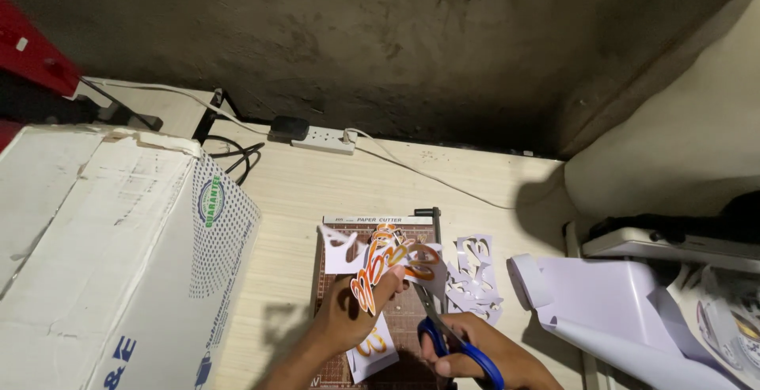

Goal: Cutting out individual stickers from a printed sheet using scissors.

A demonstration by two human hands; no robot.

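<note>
Orange sticker cutout [380,267] under scissors [443,331]

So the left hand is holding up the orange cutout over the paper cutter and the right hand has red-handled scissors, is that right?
Not quite. In the head view the scissors in the right hand have blue handles, not red. The left hand does hold the orange cutout over the paper cutter.

1. Low in the frame's centre, my left hand [346,316] pinches an orange cut-out [378,267].
2. Lower right of it, my right hand [475,350] works blue-handled scissors [451,334].
3. Both sit over a paper cutter [380,224] on the desk [293,200].
4. A cardboard box [103,255] fills the left.
</note>
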